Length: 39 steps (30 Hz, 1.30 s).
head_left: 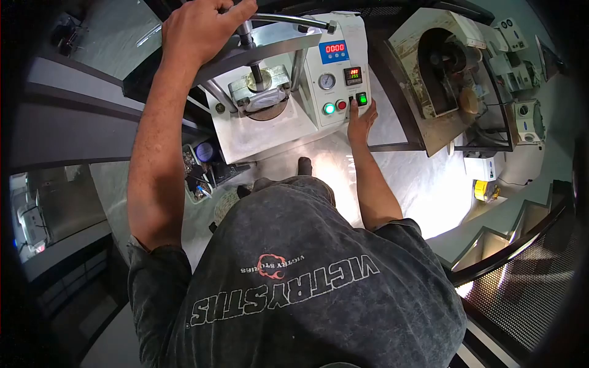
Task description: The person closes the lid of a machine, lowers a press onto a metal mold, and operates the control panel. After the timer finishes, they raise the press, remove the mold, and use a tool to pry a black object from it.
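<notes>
A white press machine (257, 132) stands in front of me, with round metal plates (262, 95) under a vertical screw. My left hand (199, 27) is closed around the machine's top handle bar (294, 21). My right hand (361, 119) rests flat on the control panel (338, 76), fingertips at the lit green button (362, 98). The panel also carries a red digit display (335, 48), a round gauge (327, 81), a second green light (329, 109) and a red button (342, 105).
A second, dirty machine with a dark arched opening (445, 67) stands on a frame at the right. White electrical boxes (524, 119) sit beyond it. A box of wires and parts (202, 168) lies under the press. Perforated metal stairs (527, 270) lie at lower right.
</notes>
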Available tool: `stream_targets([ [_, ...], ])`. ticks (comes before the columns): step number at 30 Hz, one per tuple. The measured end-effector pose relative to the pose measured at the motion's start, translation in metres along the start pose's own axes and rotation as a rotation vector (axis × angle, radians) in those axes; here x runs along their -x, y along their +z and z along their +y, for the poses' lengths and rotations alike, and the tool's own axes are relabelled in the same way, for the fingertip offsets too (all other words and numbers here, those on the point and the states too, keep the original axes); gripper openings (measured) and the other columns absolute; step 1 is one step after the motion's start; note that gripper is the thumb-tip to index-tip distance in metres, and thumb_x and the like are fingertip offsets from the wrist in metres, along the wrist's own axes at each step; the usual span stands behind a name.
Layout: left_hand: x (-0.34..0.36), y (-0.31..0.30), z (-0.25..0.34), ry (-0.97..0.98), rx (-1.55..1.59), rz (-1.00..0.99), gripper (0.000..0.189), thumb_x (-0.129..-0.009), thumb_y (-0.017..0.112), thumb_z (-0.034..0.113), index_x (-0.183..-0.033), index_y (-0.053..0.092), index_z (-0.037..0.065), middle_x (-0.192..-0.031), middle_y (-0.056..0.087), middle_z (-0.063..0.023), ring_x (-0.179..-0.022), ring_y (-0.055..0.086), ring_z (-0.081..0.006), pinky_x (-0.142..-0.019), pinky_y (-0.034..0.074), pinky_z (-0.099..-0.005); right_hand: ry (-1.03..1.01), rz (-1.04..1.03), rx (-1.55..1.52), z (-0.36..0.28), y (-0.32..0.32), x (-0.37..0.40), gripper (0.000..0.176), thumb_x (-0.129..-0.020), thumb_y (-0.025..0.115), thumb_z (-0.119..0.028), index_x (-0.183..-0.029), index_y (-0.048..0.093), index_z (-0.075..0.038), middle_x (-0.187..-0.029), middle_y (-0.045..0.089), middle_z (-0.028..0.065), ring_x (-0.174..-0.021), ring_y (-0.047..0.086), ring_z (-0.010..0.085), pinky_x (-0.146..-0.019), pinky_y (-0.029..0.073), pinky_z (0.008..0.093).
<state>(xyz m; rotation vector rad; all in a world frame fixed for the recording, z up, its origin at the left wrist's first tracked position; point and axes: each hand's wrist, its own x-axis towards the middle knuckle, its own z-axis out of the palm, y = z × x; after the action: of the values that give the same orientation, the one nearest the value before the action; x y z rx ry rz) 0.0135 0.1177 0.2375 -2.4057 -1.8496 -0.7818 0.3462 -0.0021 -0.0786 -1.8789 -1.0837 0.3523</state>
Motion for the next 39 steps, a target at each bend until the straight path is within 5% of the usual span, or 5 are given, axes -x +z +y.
stream_targets([
  [20,0.001,-0.003,0.006,0.022,-0.021,0.006,0.065,-0.083,0.05,0.073,-0.098,0.077,0.016,-0.093,0.072,-0.0087,-0.088,0.068,-0.0275,-0.076,0.051,-0.0415,-0.018,0.015,-0.003,0.0,0.0,0.0,0.081,-0.091,0.059,-0.052,-0.143,0.027,0.0,-0.137,0.038,0.0259,-0.129,0.032,0.0398,-0.109,0.025,0.0522],
  [22,0.007,-0.026,0.036,-0.132,0.072,-0.075,0.044,-0.084,0.061,0.047,-0.077,0.074,0.005,-0.07,0.067,-0.0167,-0.069,0.065,-0.0309,-0.067,0.049,-0.042,-0.012,0.012,-0.003,0.001,0.0,-0.001,0.081,-0.091,0.058,-0.054,-0.143,0.027,0.0,-0.137,0.038,0.0258,-0.129,0.032,0.0397,-0.109,0.024,0.0522],
  [26,0.005,-0.019,0.027,-0.163,0.08,-0.103,0.044,-0.084,0.061,0.046,-0.078,0.075,0.005,-0.071,0.068,-0.0166,-0.069,0.065,-0.0306,-0.067,0.049,-0.0421,-0.022,0.012,0.002,0.003,0.001,-0.001,0.082,-0.09,0.058,-0.055,-0.143,0.027,0.0,-0.136,0.039,0.0258,-0.129,0.031,0.0396,-0.11,0.024,0.0519],
  [28,0.001,0.003,-0.002,0.035,-0.023,0.038,0.064,-0.083,0.05,0.073,-0.098,0.077,0.016,-0.094,0.072,-0.0086,-0.088,0.068,-0.0275,-0.076,0.051,-0.0414,-0.037,0.018,0.002,0.004,0.002,-0.001,0.081,-0.091,0.058,-0.054,-0.143,0.026,0.0,-0.136,0.039,0.026,-0.129,0.031,0.0397,-0.11,0.024,0.052],
  [39,0.001,0.009,-0.008,0.025,-0.029,0.036,0.064,-0.083,0.051,0.073,-0.099,0.077,0.016,-0.095,0.073,-0.0084,-0.089,0.068,-0.0269,-0.077,0.051,-0.0415,-0.023,-0.015,-0.008,-0.002,-0.002,-0.001,0.079,-0.091,0.059,-0.05,-0.143,0.025,-0.001,-0.135,0.039,0.026,-0.128,0.031,0.0398,-0.108,0.026,0.0525],
])
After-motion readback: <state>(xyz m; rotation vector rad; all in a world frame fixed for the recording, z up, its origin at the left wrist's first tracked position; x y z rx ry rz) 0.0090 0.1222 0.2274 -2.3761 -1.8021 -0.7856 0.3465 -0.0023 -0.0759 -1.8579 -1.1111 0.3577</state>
